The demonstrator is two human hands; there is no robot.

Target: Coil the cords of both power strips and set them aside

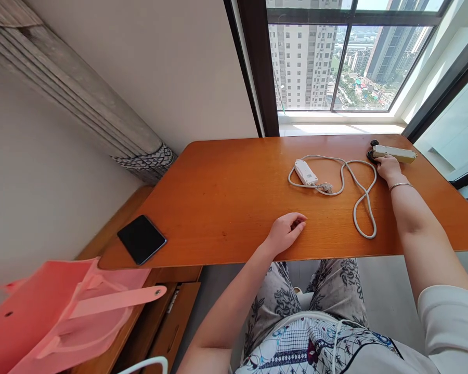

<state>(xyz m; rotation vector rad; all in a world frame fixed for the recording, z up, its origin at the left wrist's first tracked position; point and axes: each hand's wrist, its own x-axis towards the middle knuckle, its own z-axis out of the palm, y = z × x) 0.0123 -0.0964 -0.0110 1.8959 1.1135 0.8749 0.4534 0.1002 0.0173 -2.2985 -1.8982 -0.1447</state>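
Note:
My right hand [388, 167] reaches to the far right of the table, its fingertips on a black piece, perhaps a plug or cord [371, 156], at the left end of a long pale beige bar [394, 154]. The fingers partly hide that piece. My left hand [286, 232] rests near the table's front edge, fingers curled in loosely with nothing visible in them. Between the hands and further back lies a small white power strip [306, 172], its plug [326, 187] beside it. A white cable [368, 208] loops across the wood towards my right hand.
A black-screened tablet or phone [142, 239] lies at the left corner of the orange-brown wooden table [218, 197]. Below that corner stands a pink bag or bin [62, 311] with a strap, by wooden drawers [175, 322]. A window [347, 67] is behind the table.

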